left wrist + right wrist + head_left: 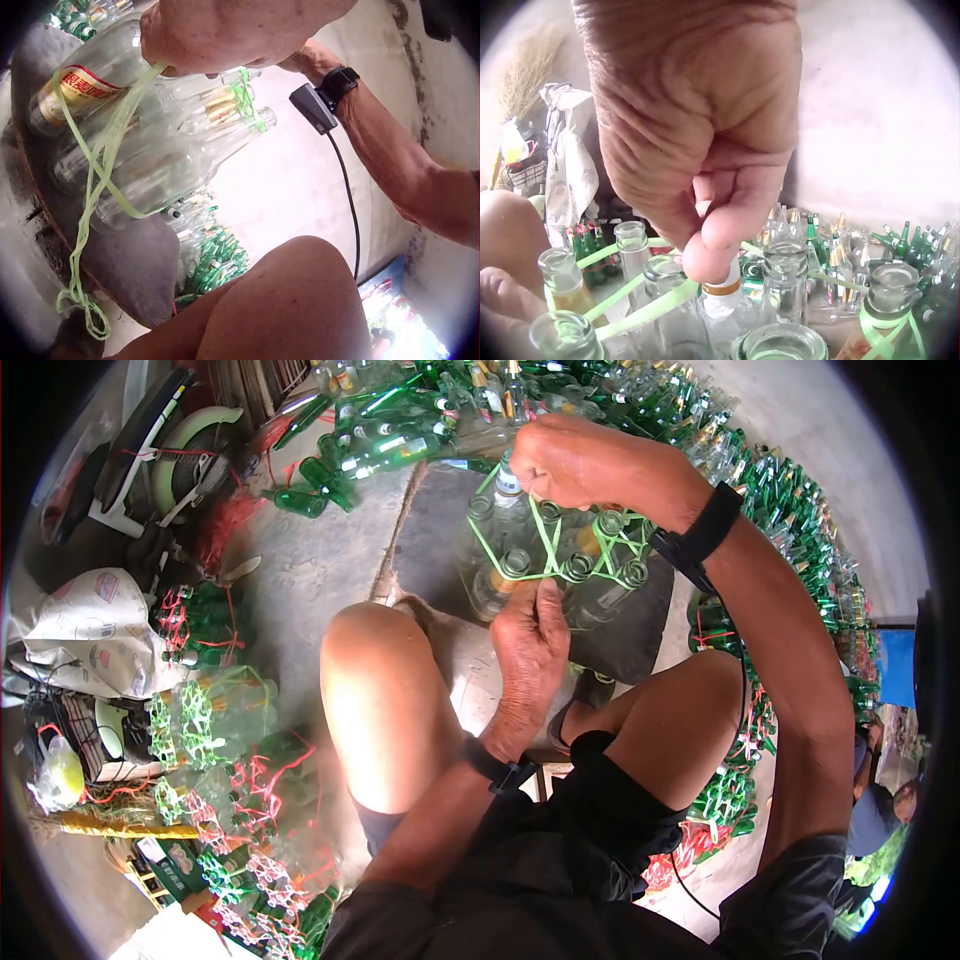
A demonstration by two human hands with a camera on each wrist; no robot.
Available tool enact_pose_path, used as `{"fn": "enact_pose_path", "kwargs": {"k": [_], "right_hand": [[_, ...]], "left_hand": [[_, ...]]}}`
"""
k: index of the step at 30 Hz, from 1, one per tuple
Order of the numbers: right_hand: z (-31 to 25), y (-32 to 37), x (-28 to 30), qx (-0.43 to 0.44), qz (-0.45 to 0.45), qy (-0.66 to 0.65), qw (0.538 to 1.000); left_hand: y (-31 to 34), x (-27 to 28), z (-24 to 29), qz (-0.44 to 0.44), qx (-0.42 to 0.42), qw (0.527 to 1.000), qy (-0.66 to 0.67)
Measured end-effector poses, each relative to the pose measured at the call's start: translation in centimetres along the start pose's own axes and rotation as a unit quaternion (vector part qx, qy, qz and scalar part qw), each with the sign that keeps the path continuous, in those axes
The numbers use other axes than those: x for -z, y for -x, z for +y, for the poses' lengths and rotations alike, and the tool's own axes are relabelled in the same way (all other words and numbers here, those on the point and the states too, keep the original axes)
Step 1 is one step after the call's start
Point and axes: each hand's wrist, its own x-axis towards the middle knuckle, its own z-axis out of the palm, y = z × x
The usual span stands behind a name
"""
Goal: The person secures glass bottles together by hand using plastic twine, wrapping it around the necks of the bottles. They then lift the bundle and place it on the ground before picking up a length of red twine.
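Several clear glass bottles stand upright in a tight group, with light green plastic strap criss-crossing between their necks. On the near side of the group, my left hand grips the strap beside a bottle neck; the left wrist view shows the hand above crossing strands with a loose looped tail. My right hand is over the far side. Its fingertips pinch together on the strap among the bottle mouths in the right wrist view. Part of the left hand's grip is hidden.
The bottles stand on a dark board before my knees. Green and clear bottles are piled behind and along the right. Tied bottle bundles, a white sack and a yellow-wrapped pole lie on the left.
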Motion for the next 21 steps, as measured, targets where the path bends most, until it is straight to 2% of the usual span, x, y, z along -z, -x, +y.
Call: {"fn": "enact_pose_path", "kwargs": {"k": [5,7,11,14,16,21], "right_hand": [[0.9,-0.6,-1.2,0.001,0.026,-0.060,0.998],[-0.7,-0.7,0.2,-0.106,-0.089,-0.029,0.990],[-0.5,-0.5,0.8,-0.084,-0.104,-0.053,0.990],[-0.2,-0.5,0.9,-0.117,-0.121,-0.053,0.984],[-1.0,0.2,1.4,-0.144,-0.119,-0.114,0.976],[0.0,0.5,1.0,-0.139,-0.130,-0.147,0.971]], "left_hand": [[0.0,-0.4,-0.8,0.011,-0.011,1.000,0.001],[0.0,-0.2,-0.7,0.012,-0.009,1.000,0.005],[0.1,-0.1,-1.0,0.005,0.014,1.000,-0.003],[0.1,0.3,-1.1,0.004,0.020,1.000,0.000],[0.1,0.6,-0.7,0.001,0.028,1.000,0.003],[-0.1,1.2,0.1,-0.010,0.013,1.000,0.002]]}}
